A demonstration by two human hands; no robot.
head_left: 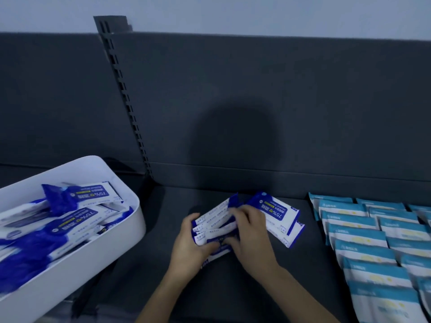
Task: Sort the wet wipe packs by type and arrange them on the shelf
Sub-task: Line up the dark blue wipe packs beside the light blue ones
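The dark shelf (221,287) fills the view, with its slotted upright (126,94) at 11 o'clock. A white bin (70,276) heaped with dark blue packs (70,220) sits at 8 o'clock, and overlapping rows of light blue packs (363,252) lie at 4 o'clock. At centre the left hand (189,248) and right hand (251,238) hold a bundle (214,226) of dark blue packs on the shelf, fingers curled round it and hiding its near edge; 2 loose packs (279,213) lie against it at 2 o'clock.

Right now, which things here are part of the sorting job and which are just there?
In the job: left hand and right hand gripping the dark-blue stack; loose packs beside it; bin, part full; light-blue packs in rows; shelf.
Just there: upright; back panel; wall.
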